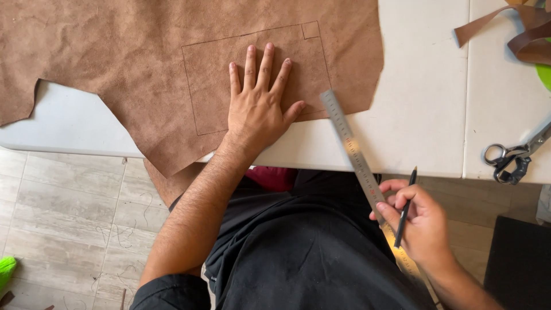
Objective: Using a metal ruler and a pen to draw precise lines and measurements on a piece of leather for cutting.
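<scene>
A large piece of brown suede leather (132, 69) lies over the white table (425, 103), with a rectangle drawn on it in thin lines. My left hand (258, 106) presses flat on the leather inside that rectangle, fingers spread. My right hand (416, 221) is off the table's front edge, above my lap. It grips a long metal ruler (359, 163) and a dark pencil (406, 209) together. The ruler slants up so that its far end reaches the leather's lower right edge.
Metal scissors (513, 156) lie at the table's right front edge. Brown leather straps (525, 31) and something bright green (544, 74) sit at the far right corner. Leather hangs over the front edge (166, 181). Grey tiled floor lies to the left, a dark mat (519, 261) to the right.
</scene>
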